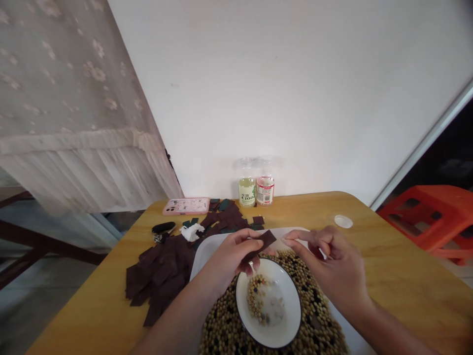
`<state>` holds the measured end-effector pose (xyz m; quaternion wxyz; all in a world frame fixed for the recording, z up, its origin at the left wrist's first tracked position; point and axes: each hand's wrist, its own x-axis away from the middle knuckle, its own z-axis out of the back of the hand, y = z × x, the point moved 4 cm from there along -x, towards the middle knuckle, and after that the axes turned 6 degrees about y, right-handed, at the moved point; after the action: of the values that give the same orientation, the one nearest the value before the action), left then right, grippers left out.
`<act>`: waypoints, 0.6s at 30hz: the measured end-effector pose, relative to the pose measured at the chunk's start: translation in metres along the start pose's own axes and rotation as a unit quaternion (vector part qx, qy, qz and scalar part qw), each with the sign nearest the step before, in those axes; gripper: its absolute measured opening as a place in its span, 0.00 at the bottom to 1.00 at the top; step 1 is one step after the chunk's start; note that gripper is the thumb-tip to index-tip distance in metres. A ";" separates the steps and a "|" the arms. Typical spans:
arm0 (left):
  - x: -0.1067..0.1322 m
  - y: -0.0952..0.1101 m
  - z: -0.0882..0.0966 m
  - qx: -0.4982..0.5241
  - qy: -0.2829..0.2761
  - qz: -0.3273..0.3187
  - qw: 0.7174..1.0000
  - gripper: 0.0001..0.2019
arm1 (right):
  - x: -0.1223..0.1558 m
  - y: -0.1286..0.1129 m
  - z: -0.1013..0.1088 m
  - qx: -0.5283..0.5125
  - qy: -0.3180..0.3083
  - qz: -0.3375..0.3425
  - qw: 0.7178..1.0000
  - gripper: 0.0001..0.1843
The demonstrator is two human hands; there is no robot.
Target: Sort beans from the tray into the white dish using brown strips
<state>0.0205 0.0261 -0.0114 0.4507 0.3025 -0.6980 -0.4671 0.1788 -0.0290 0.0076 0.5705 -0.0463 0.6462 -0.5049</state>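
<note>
2 bare hands meet over the near middle of a wooden table [402, 281]. The left hand [244, 250] grips a dark brown piece [268, 239], flat and rectangular, between thumb and fingers, so that its free end points to the right and far side, above the far rim of a white bowl [275, 329]. The right hand [338, 264] is just to the right of that piece and apart from it, with thumb and index fingertips brought narrowly together and the other fingers curled; whether anything small is pinched there, I cannot tell. The bowl, dark along its rim, stands among many small round beads [320, 315], tan and black, spread in a pale tray [207, 245]. Inside it, more tan beads [254, 296] gather mostly toward the left, with a few paler bits near the middle. To the left of the tray lies a loose pile of dark brown pieces [166, 268], and by its far part are a crumpled white tissue [191, 231] and a black object [163, 227]. Farther off, a pink phone [185, 206] lies near the far left corner, and 2 clear bottles, 1 with a green and white label [247, 192] and 1 with a red and white label [265, 191], stand side by side near the wall [281, 98]. On the far right rests a round white disc [343, 221]; beyond the table's right edge is an orange-red stool [430, 217].
</note>
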 end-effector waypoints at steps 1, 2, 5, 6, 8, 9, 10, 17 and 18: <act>0.001 0.000 0.000 -0.008 0.005 -0.002 1.000 0.11 | 0.000 0.000 -0.001 0.003 -0.006 -0.004 1.000 0.22; 0.001 0.000 0.000 -0.023 0.007 -0.005 1.000 0.11 | 0.000 0.000 -0.001 0.005 -0.011 -0.008 1.000 0.22; 0.003 0.001 -0.001 -0.081 -0.006 -0.028 0.996 0.11 | -0.001 0.001 -0.004 -0.002 -0.041 -0.015 0.999 0.22; 0.003 0.002 -0.001 -0.092 -0.007 -0.037 0.995 0.11 | -0.001 0.002 -0.006 -0.006 -0.054 -0.019 0.998 0.21; 0.003 0.003 0.000 -0.095 0.010 -0.055 0.994 0.13 | -0.001 0.004 -0.008 -0.010 -0.077 -0.033 0.996 0.21; 0.002 0.004 0.001 -0.089 0.026 -0.064 0.994 0.15 | -0.001 0.006 -0.009 -0.009 -0.085 -0.042 0.995 0.21; 0.002 0.005 0.003 -0.082 0.042 -0.073 0.993 0.16 | 0.000 0.007 -0.010 -0.007 -0.091 -0.051 0.995 0.21; 0.002 0.009 0.005 -0.082 0.094 -0.085 0.988 0.08 | 0.002 0.008 -0.011 -0.007 -0.112 -0.068 0.991 0.21; 0.002 0.009 0.005 -0.082 0.095 -0.085 0.988 0.08 | 0.002 0.008 -0.011 -0.007 -0.111 -0.067 0.992 0.21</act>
<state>0.0148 0.0297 -0.0027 0.4974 0.3654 -0.5829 -0.5285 0.1738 -0.0193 -0.0013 0.6033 -0.1493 0.5780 -0.5288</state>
